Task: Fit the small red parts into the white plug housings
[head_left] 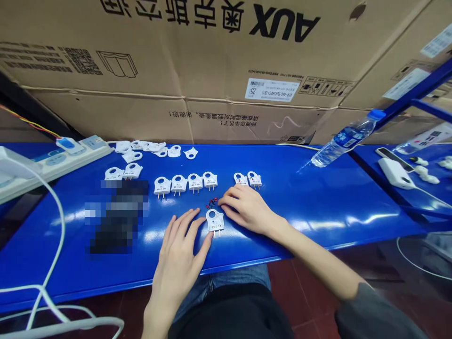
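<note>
A white two-pin plug housing (215,221) with a round hole lies on the blue table, its metal pins pointing towards me. My left hand (181,249) has its thumb and forefinger against the housing's left edge, the other fingers stretched out over the table. Just above the housing is a small bunch of red and black wires (212,203). The fingertips of my right hand (247,209) are drawn together at the right end of these wires. Beyond, several similar plug housings (179,184) stand in a row, and two more (254,179) sit behind my right hand.
Loose white covers (174,151) lie at the back left, near a power strip (63,160). A pixelated dark patch (118,216) covers something on the left. A tilted water bottle (348,139) is at right. Large cartons (212,94) wall off the back; white cables (60,226) hang front left.
</note>
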`<state>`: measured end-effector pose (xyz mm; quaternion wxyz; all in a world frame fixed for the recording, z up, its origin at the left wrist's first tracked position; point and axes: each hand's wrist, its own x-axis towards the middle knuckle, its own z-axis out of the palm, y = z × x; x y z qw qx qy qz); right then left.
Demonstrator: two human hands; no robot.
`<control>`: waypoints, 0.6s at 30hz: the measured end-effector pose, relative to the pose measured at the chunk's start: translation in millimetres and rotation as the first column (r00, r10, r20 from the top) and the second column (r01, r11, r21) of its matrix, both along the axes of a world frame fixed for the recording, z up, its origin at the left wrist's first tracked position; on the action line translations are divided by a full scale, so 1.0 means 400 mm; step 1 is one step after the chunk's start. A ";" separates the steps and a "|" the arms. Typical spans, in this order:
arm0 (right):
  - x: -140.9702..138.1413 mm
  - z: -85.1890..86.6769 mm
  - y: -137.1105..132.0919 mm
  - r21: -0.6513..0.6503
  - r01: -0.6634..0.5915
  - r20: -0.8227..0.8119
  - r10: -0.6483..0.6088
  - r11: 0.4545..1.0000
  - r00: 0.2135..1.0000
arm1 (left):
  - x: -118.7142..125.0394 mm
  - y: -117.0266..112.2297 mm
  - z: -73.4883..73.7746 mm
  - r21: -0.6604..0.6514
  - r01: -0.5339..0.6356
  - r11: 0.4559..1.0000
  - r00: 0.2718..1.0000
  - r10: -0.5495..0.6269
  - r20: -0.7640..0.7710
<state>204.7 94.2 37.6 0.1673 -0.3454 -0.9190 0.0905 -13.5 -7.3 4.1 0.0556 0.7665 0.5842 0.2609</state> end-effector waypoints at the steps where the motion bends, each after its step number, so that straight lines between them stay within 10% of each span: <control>1: 0.000 0.002 0.000 -0.006 -0.007 -0.013 0.007 1.000 1.000 | 0.000 0.000 0.000 0.001 0.000 1.000 1.000 0.000 -0.001; 18: -0.013 0.005 -0.020 -0.273 -0.148 -0.261 0.075 0.951 0.962 | -0.001 0.001 -0.001 0.007 0.005 1.000 1.000 -0.005 -0.010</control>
